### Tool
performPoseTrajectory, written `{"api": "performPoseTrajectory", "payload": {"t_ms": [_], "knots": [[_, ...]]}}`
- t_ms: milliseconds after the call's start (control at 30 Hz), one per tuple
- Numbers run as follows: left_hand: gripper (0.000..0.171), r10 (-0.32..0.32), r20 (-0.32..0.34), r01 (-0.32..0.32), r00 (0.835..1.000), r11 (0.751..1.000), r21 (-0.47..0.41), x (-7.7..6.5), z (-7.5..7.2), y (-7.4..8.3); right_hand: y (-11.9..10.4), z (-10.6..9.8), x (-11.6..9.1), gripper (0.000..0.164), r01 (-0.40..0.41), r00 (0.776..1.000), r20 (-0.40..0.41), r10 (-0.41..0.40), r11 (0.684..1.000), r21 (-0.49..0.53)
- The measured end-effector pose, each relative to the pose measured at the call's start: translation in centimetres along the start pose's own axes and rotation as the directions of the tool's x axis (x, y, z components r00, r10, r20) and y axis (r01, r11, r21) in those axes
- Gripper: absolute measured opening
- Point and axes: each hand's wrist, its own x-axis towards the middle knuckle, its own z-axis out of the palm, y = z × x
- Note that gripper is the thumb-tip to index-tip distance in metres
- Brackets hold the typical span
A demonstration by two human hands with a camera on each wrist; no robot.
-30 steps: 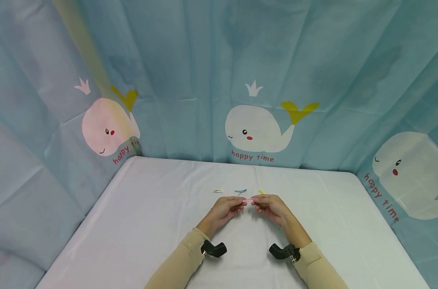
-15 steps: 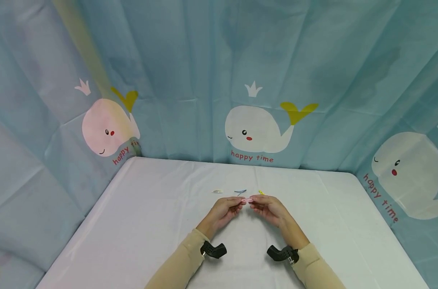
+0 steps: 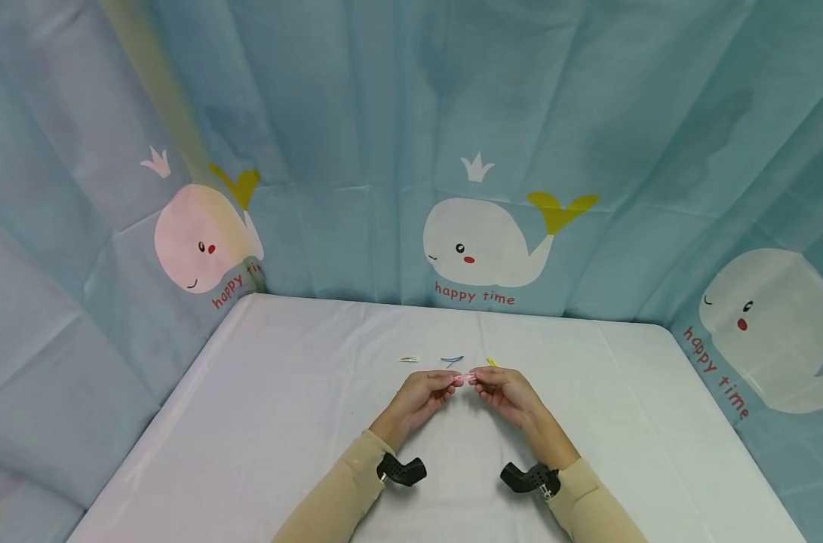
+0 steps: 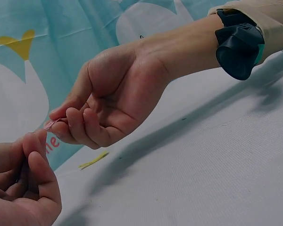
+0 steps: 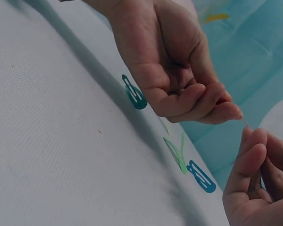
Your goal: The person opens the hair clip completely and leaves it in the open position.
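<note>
A small pink hair clip is held level between my two hands over the table. Thumb and fingers of my left hand pinch its left end. My right hand pinches the opposite end the same way. In the left wrist view only a pink bit of the clip shows at the right hand's fingertips. The right wrist view has a thin pink edge of the clip between both hands' fingertips; the fingers hide the rest.
Just beyond the hands lie a pale hair clip, a blue one and a yellow one. In the right wrist view a green clip stands spread open between two snap clips. A blue curtain hangs behind the white table.
My right hand and wrist have shifted slightly left, toward the left hand. Both hands keep pinching the pink hair clip, and the clips on the table have stayed put.
</note>
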Motion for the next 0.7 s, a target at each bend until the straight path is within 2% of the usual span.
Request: {"api": "performPoseTrajectory", "payload": {"t_ms": [400,533,700], "knots": [[0.035,-0.032,-0.068,0.030,0.997,0.999,-0.024,0.23,0.08,-0.50,0.31,-0.23,0.15,0.028,-0.015,1.000,0.003,0.015,0.999,0.031],[0.035,-0.032,-0.067,0.030,0.997,0.999,-0.021,0.24,0.13,-0.52,0.24,-0.46,0.15,0.028,-0.018,1.000,0.017,0.018,1.000,0.024],[0.035,-0.025,-0.054,0.027,0.998,0.999,0.027,0.23,0.25,-0.45,0.04,-0.61,0.12,0.026,-0.018,1.000,0.009,0.018,1.000,-0.004]]}}
